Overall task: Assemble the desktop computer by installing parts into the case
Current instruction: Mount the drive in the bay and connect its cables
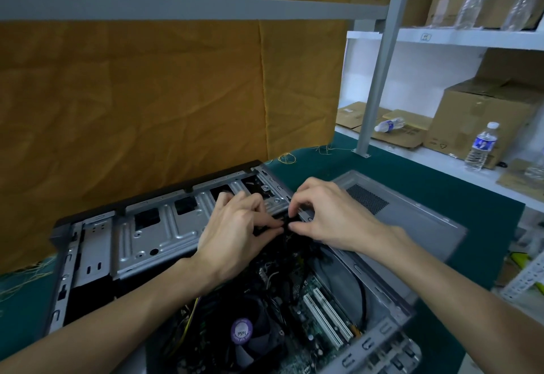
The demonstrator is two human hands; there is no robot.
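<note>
An open grey computer case [97,253] lies on its side on a green mat. Inside it I see a metal drive cage [164,226], a motherboard [312,315] with white slots, and a CPU fan [244,332] with a purple sticker. My left hand [235,226] and my right hand [329,214] meet over the case's far right edge. Their fingertips pinch a small black cable connector [285,222] between them. Where the cable runs below the hands is hidden.
The case's grey side panel [412,214] lies to the right on the green mat [412,173]. White shelves at right hold cardboard boxes [477,120] and water bottles [482,145]. A grey frame post [374,91] stands behind, and a yellow cloth [147,94] hangs at the back.
</note>
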